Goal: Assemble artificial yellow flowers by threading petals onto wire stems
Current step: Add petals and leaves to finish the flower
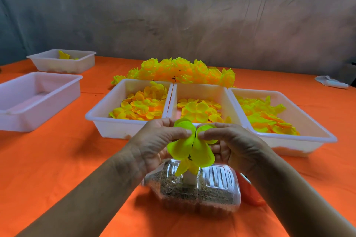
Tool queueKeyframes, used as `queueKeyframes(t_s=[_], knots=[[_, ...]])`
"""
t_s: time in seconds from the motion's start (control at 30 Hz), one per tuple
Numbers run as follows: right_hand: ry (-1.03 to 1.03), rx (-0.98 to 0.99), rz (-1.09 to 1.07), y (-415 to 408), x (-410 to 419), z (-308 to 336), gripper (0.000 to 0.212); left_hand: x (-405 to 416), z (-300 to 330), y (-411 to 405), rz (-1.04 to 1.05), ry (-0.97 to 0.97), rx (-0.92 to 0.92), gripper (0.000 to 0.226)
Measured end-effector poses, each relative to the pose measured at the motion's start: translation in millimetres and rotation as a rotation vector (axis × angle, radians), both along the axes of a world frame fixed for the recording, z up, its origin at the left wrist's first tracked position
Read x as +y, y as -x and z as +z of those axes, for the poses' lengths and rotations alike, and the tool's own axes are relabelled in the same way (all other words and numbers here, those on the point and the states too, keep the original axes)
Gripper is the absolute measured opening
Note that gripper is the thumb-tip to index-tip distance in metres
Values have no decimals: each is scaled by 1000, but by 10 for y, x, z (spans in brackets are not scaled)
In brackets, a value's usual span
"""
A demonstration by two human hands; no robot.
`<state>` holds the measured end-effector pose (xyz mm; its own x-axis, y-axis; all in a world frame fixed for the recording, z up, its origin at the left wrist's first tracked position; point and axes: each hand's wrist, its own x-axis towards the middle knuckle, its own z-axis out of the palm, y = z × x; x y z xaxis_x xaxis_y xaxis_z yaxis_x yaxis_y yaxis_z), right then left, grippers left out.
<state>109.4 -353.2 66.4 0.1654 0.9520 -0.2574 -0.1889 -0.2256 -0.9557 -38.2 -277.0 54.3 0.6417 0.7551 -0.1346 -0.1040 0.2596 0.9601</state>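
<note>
1. Head view: both hands raised over a clear bottle [202,186] lying on its side on the orange desk [57,159], part-filled with brown grains.
2. Left hand [154,144] with thumb and fingers pinching a yellow petal piece [185,146] at its middle; right hand [229,144] pinching the same piece from the other side, thumb tips nearly meeting.
3. Thin dark wire stem [193,140] visible only as a short line between the petals; lower end hidden behind petals and a white post [189,178] in the bottle.
4. Behind: three white trays [100,115] side by side, holding loose yellow petals [140,106]; finished yellow flowers [183,71] heaped beyond them.
5. Left: two further trays [11,119], far one's contents mostly hidden by its wall.
6. Right edge: pale object [331,82], blurred, hard to make out.
7. Orange item [250,192] behind bottle, partly hidden.
8. No legible writing.
</note>
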Motion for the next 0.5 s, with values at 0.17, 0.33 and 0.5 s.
queueKeyframes(t_s=[0.17, 0.33, 0.5], knots=[[23, -78, -12, -7, 2, -62, 16, 25, -67, 9, 1, 7, 40, 22], [51, -87, -14, -19, 3, -129, 17, 9, -86, 28, -19, 16, 80, 19], [68, -128, -18, -36, 9, -165, 21, -10, -105, 34, -46, -5, 139, 24]])
